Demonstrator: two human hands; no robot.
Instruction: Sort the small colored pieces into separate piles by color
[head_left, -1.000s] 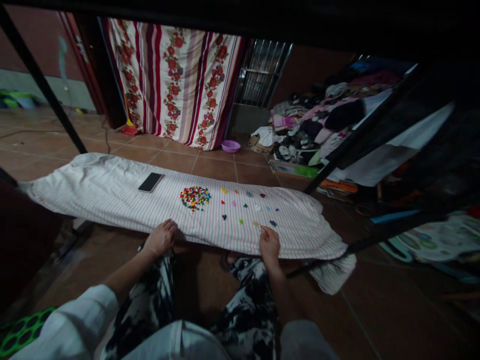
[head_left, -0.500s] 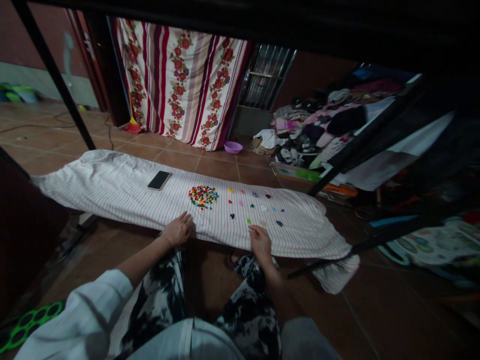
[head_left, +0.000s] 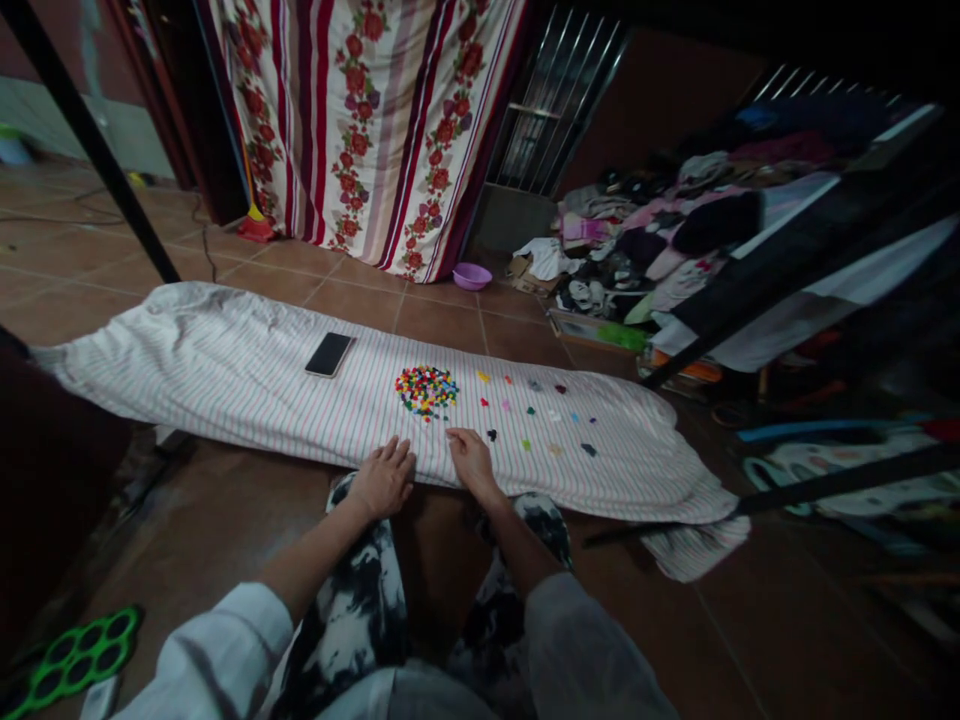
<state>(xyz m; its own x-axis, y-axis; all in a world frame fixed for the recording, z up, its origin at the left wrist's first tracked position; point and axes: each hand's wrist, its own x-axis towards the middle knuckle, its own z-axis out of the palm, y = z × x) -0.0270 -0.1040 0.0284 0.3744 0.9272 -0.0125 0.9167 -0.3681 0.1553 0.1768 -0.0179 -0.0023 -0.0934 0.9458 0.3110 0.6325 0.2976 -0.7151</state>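
Note:
My left hand point(head_left: 384, 478) lies palm down on the near edge of the striped cloth point(head_left: 247, 390), its fingers stretched out and holding nothing. Just right of it, my right hand point(head_left: 471, 460) has its fingers drawn together in a pinch; anything between the fingertips is too small to make out. Those fingertips are close to the near side of a round pile of small multicoloured pieces point(head_left: 426, 391). To the right of the pile, little groups sorted by colour sit apart, among them yellow pieces point(head_left: 483, 377), black pieces point(head_left: 492, 435), light green pieces point(head_left: 526, 445) and dark grey pieces point(head_left: 589, 450).
A phone point(head_left: 330, 354) rests on the cloth left of the pile. Dark metal bars point(head_left: 97, 140) slant up on both sides. Beyond are a purple basin point(head_left: 472, 276), a floral curtain point(head_left: 360, 130) and heaped clothes point(head_left: 660, 230). A green rack-like object point(head_left: 86, 655) is at lower left.
My right hand has moved left, from beside the light green pieces to the near side of the pile. My left hand has flattened on the cloth edge. The view has shifted slightly.

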